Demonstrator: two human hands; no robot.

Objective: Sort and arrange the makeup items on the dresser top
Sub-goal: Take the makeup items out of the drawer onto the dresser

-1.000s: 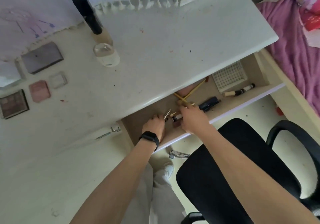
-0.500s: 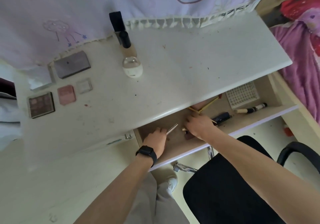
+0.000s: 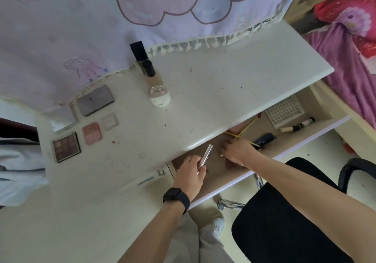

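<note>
Our left hand (image 3: 191, 174) over open drawer (image 3: 318, 106), grip pinching silver tube (image 3: 206, 157); right hand (image 3: 237, 152) palm-down inside drawer, grip: we cannot tell.

I see a black office chair (image 3: 284, 222) at lower right, a pink blanket (image 3: 350, 63) far right, and a cartoon-printed cloth (image 3: 81, 18) hanging at top.

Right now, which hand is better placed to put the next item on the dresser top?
Left. The left hand grips a silver tube beside the dresser top; the right hand is down in the drawer, its grasp unclear.
</note>
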